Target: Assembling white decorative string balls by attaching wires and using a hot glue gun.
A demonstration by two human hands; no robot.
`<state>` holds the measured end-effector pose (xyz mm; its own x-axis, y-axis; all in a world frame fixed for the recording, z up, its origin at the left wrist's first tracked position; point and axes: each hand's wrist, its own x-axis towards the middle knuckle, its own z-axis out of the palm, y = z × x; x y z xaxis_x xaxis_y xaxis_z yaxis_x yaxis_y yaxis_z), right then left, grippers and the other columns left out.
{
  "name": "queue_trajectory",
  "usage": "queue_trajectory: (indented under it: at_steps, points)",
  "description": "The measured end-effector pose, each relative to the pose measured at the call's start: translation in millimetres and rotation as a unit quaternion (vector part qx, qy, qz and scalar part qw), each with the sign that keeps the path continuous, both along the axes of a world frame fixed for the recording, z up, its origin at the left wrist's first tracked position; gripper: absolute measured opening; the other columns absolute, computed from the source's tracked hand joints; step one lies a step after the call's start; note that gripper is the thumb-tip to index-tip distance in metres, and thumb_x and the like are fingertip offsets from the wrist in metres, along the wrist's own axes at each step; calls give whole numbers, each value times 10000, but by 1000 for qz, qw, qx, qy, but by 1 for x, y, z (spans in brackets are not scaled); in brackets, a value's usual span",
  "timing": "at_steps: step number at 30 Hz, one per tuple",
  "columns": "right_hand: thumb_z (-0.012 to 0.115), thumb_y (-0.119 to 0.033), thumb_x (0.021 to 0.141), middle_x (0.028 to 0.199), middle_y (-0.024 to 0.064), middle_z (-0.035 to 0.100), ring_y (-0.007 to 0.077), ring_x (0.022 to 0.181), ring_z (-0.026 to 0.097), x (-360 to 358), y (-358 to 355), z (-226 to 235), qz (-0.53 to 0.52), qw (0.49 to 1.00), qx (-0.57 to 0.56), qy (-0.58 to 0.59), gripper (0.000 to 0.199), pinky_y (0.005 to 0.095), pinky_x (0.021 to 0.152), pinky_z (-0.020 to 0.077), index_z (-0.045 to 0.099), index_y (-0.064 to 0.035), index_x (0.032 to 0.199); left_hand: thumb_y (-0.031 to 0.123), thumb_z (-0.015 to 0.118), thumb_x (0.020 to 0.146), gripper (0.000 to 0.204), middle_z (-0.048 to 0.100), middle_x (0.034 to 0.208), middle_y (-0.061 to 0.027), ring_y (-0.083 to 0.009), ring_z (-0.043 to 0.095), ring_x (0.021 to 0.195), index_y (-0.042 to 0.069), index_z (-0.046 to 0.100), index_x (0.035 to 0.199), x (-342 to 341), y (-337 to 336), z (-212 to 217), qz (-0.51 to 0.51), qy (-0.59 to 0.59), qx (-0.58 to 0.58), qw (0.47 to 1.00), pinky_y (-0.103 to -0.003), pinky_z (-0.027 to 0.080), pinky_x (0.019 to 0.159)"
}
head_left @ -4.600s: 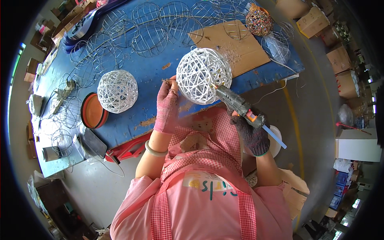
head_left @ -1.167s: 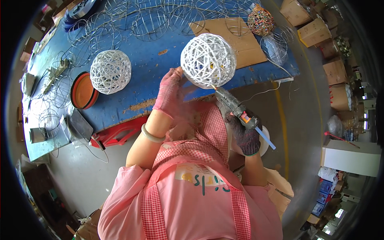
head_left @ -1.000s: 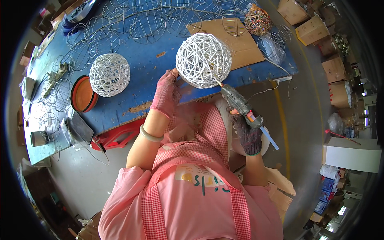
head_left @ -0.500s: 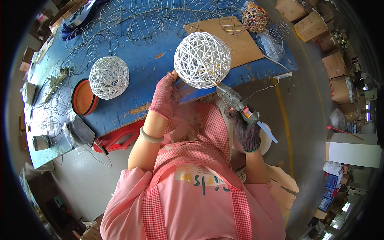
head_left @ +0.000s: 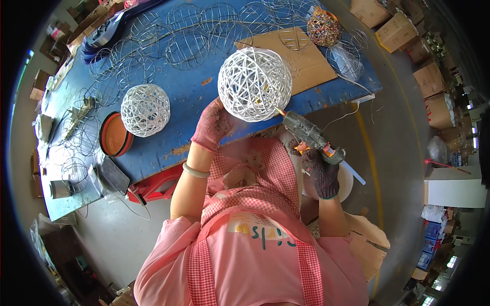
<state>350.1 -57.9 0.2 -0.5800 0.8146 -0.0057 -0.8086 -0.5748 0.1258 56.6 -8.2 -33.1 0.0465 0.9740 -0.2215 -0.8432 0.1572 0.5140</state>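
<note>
My left hand (head_left: 213, 121), in a pink fingerless glove, grips the lower left side of a white woven ball (head_left: 254, 84) with an open lattice. The ball is held up over the front edge of the blue table. In my right hand (head_left: 322, 173), wearing a dark glove, is a glue gun (head_left: 309, 131) with a pale blue glue stick (head_left: 353, 172) poking out of its back. The gun's nozzle points at the ball's lower right side, touching it or very near. A second white ball (head_left: 145, 110) rests on the table to the left.
Beside the second ball lies an orange round dish (head_left: 116, 133) with a dark rim. Wire rings (head_left: 187, 43) spread along the back of the blue table (head_left: 178, 97). A cardboard sheet (head_left: 311, 61) lies under a multicoloured ball (head_left: 323, 28) at the right. A white cord (head_left: 339, 118) hangs off the edge.
The glue gun and my right hand have shifted slightly right and down. The held ball sits a little lower in view, and the whole scene has shifted slightly.
</note>
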Motion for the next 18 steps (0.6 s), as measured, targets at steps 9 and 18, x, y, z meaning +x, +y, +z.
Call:
queue_trajectory:
  at_steps: [9, 18]
  points:
    - [634, -193, 920, 1154, 142, 632, 194, 1019, 617, -4, -3, 25, -102, 574, 384, -716, 367, 328, 892, 507, 562, 43, 1191, 169, 377, 1006, 341, 621, 1191, -172, -294, 633, 1027, -28, 529, 1238, -3, 7, -21, -40, -115, 10, 993, -434, 539, 874]
    - [782, -193, 777, 772, 83, 681, 219, 692, 673, -19, -2, 37, -218, 484, 426, -733, 210, 299, 629, 532, 663, -44, 865, 122, 365, 1009, 340, 587, 1249, -179, -284, 580, 1141, -53, 503, 1266, -1, 8, -27, -55, -199, 19, 978, -402, 469, 1016]
